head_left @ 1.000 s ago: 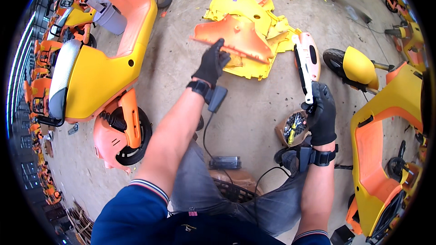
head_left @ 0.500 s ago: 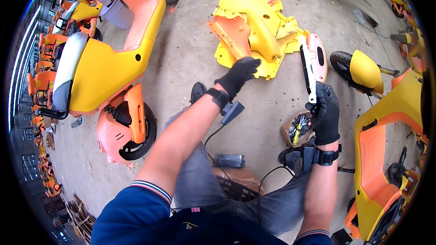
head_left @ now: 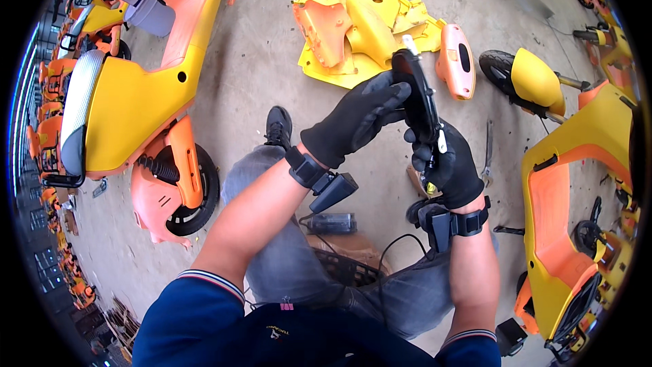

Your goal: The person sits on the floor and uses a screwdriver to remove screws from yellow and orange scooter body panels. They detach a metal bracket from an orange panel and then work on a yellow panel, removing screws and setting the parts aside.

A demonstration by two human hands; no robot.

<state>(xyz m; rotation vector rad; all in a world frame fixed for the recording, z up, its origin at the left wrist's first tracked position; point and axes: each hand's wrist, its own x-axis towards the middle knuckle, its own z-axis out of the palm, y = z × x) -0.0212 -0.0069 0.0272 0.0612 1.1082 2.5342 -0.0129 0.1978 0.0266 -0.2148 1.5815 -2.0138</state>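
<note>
Over the floor in front of me, a long black part with white ends (head_left: 420,98) is held up on a slant between my gloved hands. My right hand (head_left: 454,171) is closed around its lower end. The fingers of my left hand (head_left: 356,121) press on its upper side, thumb and fingers together. Just beyond lies a pink oval cover (head_left: 447,71) with a dark slot. Below my right hand, a small cardboard box (head_left: 414,178) is mostly hidden, and a yellow tool handle (head_left: 430,189) shows beside it.
Yellow body panels (head_left: 380,34) are piled on the floor ahead, with an orange panel (head_left: 322,30) among them. A yellow scooter (head_left: 139,105) stands at left; another scooter frame (head_left: 536,217) is at right. A metal hand tool (head_left: 489,146) lies right of my right hand.
My left hand has come right, from near the yellow panels to the black part. My right hand has drawn the part left and nearer, turning its dark side into view.
</note>
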